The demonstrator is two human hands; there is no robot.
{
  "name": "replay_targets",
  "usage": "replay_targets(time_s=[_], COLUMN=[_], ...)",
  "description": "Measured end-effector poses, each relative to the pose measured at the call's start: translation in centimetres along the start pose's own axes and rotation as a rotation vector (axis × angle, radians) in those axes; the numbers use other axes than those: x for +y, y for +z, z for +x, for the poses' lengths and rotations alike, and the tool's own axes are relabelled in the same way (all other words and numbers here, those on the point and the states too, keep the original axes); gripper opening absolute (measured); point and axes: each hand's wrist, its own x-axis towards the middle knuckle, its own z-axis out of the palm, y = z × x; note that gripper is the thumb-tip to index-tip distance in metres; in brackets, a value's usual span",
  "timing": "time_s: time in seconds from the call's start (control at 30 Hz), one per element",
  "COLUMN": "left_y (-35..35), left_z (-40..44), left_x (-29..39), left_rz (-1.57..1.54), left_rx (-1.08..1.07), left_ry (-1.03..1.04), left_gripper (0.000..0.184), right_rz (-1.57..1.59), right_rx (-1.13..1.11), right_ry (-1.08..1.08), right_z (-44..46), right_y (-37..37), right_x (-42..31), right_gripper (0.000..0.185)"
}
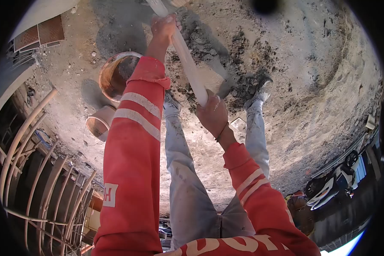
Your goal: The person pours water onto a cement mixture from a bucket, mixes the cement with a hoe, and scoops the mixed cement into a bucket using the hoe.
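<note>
A long, pale wooden pole (187,59) runs aslant between my legs' front and the top of the view. My left hand (164,26) is wrapped round its upper part, with the arm stretched far forward. Lower down, close to the pole's near end, my right hand (212,112) grips it too. The pole's far end leaves the view at the top, so what it carries cannot be seen. Beneath it lies dark, crumbly material (239,59) spread over the ground, with a pale flat patch (211,79) beside the pole.
Left of my left arm stand a large round tub (109,79) and a smaller bucket (100,123). Curved wooden poles (27,132) lean at the far left, below reddish-brown panels (38,34). A parked motorbike (333,181) is at the right. My feet straddle the dark material.
</note>
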Motion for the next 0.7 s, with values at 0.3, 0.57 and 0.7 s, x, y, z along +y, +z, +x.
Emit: replay_targets(time_s=[0.3, 0.57, 0.7], left_y=[1.5, 1.0, 2.7], left_z=[-4.5, -16.5, -18.5], left_x=[-15.2, -30.8, -25.1], left_rz=[0.470, 0.171, -0.212], left_rx=[0.127, -0.208, -0.027], left_ry=[0.218, -0.274, -0.739], left_gripper=[0.033, 0.015, 0.011], right_rz=[0.011, -0.131, -0.108], right_rx=[-0.334, -0.591, -0.658], right_ry=[0.354, 0.590, 0.488], right_z=[-5.7, -15.3, -13.9], right_y=[-2.9, -9.3, -14.5], right_x=[2.4, 4.4, 4.6], right_gripper=[0.052, 0.038, 0.037])
